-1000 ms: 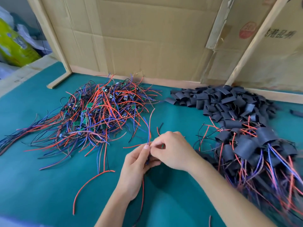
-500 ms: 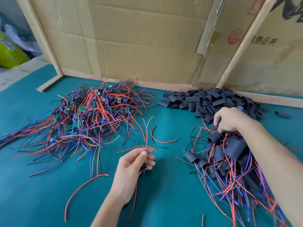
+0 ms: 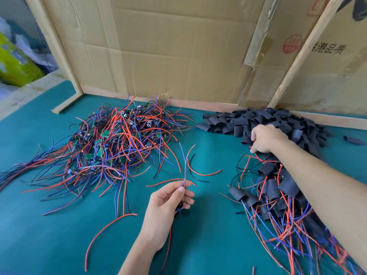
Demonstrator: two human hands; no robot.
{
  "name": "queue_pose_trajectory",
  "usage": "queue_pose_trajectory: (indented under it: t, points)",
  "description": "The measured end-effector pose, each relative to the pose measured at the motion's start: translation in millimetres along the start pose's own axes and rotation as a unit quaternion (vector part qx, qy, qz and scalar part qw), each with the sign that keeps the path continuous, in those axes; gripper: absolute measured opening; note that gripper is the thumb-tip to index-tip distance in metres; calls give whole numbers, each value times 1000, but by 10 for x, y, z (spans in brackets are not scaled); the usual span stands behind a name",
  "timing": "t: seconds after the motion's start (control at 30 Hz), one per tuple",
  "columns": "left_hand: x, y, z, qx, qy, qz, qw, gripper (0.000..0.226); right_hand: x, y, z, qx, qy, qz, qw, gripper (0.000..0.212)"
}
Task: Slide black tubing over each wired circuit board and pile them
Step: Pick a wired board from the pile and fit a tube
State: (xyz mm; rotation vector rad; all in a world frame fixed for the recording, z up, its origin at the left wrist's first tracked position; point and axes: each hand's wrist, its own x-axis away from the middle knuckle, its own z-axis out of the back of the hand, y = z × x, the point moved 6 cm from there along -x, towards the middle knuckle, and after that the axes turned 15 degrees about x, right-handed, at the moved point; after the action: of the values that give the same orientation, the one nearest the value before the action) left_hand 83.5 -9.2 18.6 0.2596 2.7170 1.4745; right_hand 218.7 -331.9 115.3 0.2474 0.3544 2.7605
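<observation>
Left hand (image 3: pixel 168 205) near the teal table's (image 3: pixel 49 245) front edge, pinching a red-and-blue wired circuit board (image 3: pixel 179 209) mostly hidden by fingers, right hand (image 3: pixel 265 138) curled into the heap of short black tubing pieces (image 3: pixel 258 121) at the back edge, its grasp hidden

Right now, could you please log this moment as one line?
left hand: pinches red and blue wires | right hand: reaching into loose black tubing pile
</observation>
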Motion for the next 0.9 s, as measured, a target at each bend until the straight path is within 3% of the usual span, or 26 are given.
queue_pose_trajectory:
  t: [0.13, 0.4, 0.6, 0.7, 0.83, 0.9]
  points:
    - [2, 13, 2, 6, -2, 0, 1000, 33, -9, 76, -6, -40, 10, 1, 999, 22]
    - [0, 13, -2, 21, -9, 0, 1000, 34, -78, 347, -100, -67, 40, 9, 997, 22]
    - [-9, 3, 17, 20, -12, -2, 1000, 33, -6, 453, 45, -66, 145, -63, 985, 23]
    - [-15, -6, 23, 25, -12, -2, 1000, 32, 174, 449, 391, -137, 220, -93, 961, 16]
    - [-19, -32, 34, 39, -3, 2, 999, 30, 758, -11, 635, -382, 221, 6, 898, 9]
    - [-31, -40, 29, 37, 10, -1, 999, 30, 1219, -564, 503, -396, 175, 127, 892, 11]
